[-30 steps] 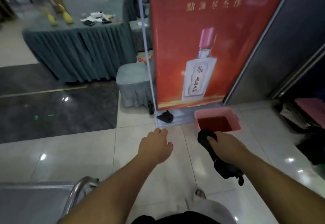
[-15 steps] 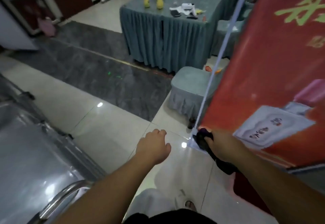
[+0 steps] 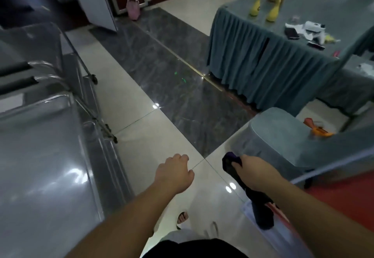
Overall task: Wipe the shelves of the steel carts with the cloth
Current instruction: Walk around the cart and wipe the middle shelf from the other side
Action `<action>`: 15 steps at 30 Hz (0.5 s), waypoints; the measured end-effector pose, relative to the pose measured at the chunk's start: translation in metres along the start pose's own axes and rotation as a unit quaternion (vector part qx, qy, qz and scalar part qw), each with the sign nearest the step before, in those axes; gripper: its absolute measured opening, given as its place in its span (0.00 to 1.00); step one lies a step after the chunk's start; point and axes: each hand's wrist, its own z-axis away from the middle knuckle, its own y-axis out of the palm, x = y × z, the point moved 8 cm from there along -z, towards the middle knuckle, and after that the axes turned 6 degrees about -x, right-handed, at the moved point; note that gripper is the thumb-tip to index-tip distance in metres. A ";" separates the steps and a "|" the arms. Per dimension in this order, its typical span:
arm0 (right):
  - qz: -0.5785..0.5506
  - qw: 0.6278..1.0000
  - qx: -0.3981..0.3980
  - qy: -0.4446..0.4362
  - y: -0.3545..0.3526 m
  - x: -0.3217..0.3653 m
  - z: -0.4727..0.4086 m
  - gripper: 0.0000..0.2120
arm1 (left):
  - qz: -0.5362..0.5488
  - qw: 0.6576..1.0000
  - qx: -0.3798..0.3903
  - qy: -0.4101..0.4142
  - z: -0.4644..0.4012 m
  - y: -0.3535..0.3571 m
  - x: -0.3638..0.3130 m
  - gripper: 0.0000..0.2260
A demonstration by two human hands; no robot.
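View has swung left since a second ago: red banner and pink basin gone from centre, steel cart (image 3: 46, 156) now fills the left side. Right hand (image 3: 253, 173) fisted around dark cloth (image 3: 261, 203), which hangs over the floor, not touching the cart. Left hand (image 3: 174, 174) loosely curled, empty. Covered stool (image 3: 283, 136) just past the right hand; second cart (image 3: 30, 55) beyond; skirted table (image 3: 263, 59) far right.
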 end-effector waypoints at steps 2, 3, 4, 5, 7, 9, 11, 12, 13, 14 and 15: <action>0.024 0.999 0.003 -0.024 -0.013 0.021 -0.033 0.15 | -0.001 1.000 -0.007 -0.011 -0.028 -0.018 0.016 0.24; 0.042 0.998 0.008 -0.039 -0.018 0.033 -0.048 0.15 | 0.000 1.000 -0.012 -0.020 -0.040 -0.027 0.026 0.24; 0.055 0.997 0.012 -0.051 -0.021 0.042 -0.064 0.16 | 0.004 0.999 -0.015 -0.033 -0.051 -0.034 0.035 0.24; 0.059 0.996 0.014 -0.059 -0.025 0.053 -0.079 0.17 | 0.009 0.999 -0.017 -0.046 -0.060 -0.040 0.044 0.24; 0.059 0.995 0.016 -0.073 -0.033 0.074 -0.110 0.17 | 0.021 0.997 -0.020 -0.075 -0.075 -0.051 0.063 0.24; 0.071 0.992 0.035 -0.097 -0.039 0.101 -0.143 0.18 | 0.042 0.993 -0.031 -0.106 -0.091 -0.059 0.082 0.24; 0.092 0.985 0.052 -0.133 -0.045 0.128 -0.178 0.19 | 0.069 0.986 -0.041 -0.146 -0.106 -0.065 0.103 0.24; 0.102 0.981 0.057 -0.156 -0.048 0.143 -0.195 0.19 | 0.081 0.981 -0.046 -0.168 -0.114 -0.066 0.112 0.24; 0.110 0.975 0.060 -0.183 -0.050 0.159 -0.213 0.19 | 0.091 0.976 -0.052 -0.190 -0.122 -0.068 0.122 0.24; 0.118 0.969 0.061 -0.209 -0.053 0.175 -0.231 0.19 | 0.100 0.971 -0.056 -0.212 -0.130 -0.070 0.131 0.24; 0.126 0.962 0.064 -0.232 -0.056 0.190 -0.247 0.19 | 0.107 0.964 -0.059 -0.234 -0.136 -0.072 0.139 0.24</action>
